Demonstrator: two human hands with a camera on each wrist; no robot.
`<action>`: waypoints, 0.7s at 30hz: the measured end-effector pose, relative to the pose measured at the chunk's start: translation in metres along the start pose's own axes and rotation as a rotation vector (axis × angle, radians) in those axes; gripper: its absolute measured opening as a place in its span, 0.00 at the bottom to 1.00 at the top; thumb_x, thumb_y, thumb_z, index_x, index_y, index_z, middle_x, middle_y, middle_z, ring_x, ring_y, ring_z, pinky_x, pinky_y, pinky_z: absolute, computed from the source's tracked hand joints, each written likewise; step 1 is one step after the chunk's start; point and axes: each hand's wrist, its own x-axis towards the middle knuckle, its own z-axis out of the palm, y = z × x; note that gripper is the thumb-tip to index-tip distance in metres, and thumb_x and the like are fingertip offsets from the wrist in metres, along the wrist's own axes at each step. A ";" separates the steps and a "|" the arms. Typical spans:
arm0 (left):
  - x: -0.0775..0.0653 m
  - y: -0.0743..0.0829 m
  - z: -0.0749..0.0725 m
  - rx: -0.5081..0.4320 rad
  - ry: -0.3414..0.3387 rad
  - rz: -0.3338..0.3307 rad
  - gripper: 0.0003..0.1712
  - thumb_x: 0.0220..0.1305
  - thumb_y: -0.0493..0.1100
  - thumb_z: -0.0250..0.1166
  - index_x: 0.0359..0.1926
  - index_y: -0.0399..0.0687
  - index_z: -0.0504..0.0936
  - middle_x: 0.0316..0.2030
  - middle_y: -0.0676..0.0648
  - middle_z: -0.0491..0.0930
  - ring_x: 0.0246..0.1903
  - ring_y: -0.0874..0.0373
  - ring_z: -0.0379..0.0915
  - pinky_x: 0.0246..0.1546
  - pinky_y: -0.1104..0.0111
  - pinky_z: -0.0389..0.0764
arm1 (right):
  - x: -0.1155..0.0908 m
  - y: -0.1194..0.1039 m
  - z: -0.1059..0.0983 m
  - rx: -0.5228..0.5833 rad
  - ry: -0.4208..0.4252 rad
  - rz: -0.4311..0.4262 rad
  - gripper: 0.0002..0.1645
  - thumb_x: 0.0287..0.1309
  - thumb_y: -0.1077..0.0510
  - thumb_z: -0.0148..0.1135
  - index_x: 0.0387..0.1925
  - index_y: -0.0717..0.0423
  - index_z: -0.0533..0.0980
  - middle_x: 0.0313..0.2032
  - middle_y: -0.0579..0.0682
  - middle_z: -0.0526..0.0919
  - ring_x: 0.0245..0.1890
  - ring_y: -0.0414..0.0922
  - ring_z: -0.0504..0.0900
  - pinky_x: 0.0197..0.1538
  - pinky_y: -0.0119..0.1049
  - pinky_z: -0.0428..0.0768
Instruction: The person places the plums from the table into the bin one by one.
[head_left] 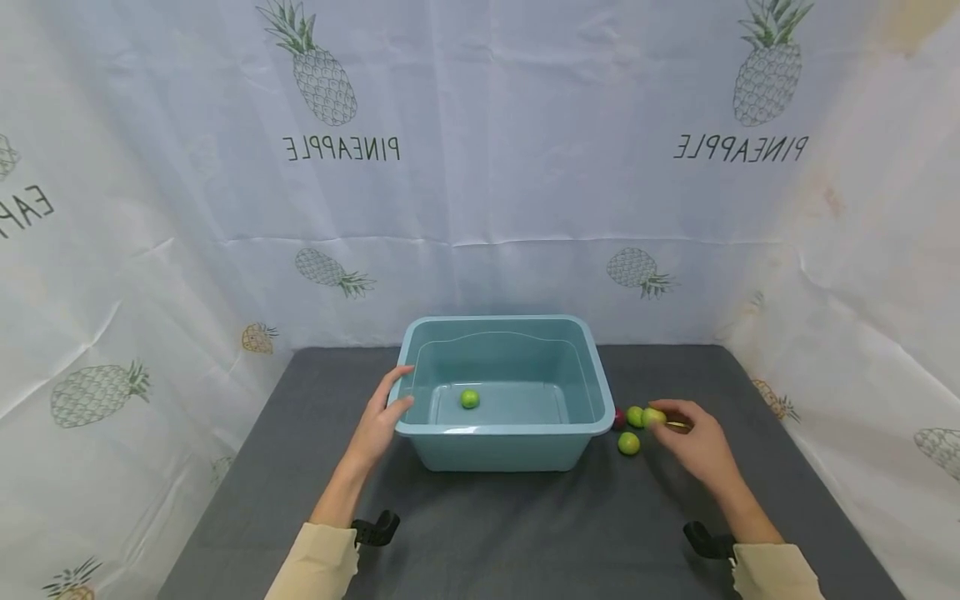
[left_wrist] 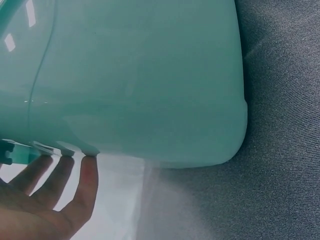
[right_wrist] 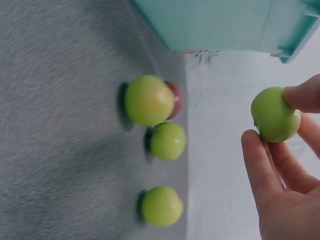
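My left hand (head_left: 375, 429) grips the left rim of a blue-green plastic tub (head_left: 495, 450). In the left wrist view, several fingers (left_wrist: 89, 175) bear on the tub's outer wall; the thumb is hidden there. One small green apple (head_left: 469, 399) lies on the tub's floor. Right of the tub, my right hand (head_left: 697, 442) pinches another small green apple (right_wrist: 274, 116) between thumb and fingertips, raised above the table. Below it, three more green apples (right_wrist: 148, 100) rest on the cloth. A dark red fruit (head_left: 619, 418) sits beside the tub, partly hidden.
A dark grey cloth (head_left: 480, 533) covers the table under the tub. Behind it and on both sides hangs a white sheet (head_left: 480, 183) printed with pineapples. Each wrist wears a black strap with a camera mount (head_left: 378, 529).
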 end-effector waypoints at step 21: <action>0.001 -0.005 -0.001 -0.004 -0.005 0.019 0.27 0.78 0.39 0.51 0.75 0.51 0.63 0.79 0.42 0.49 0.78 0.43 0.38 0.69 0.36 0.48 | 0.011 -0.052 -0.007 -0.002 0.025 -0.101 0.20 0.66 0.57 0.69 0.56 0.60 0.80 0.51 0.56 0.81 0.46 0.31 0.78 0.47 0.19 0.75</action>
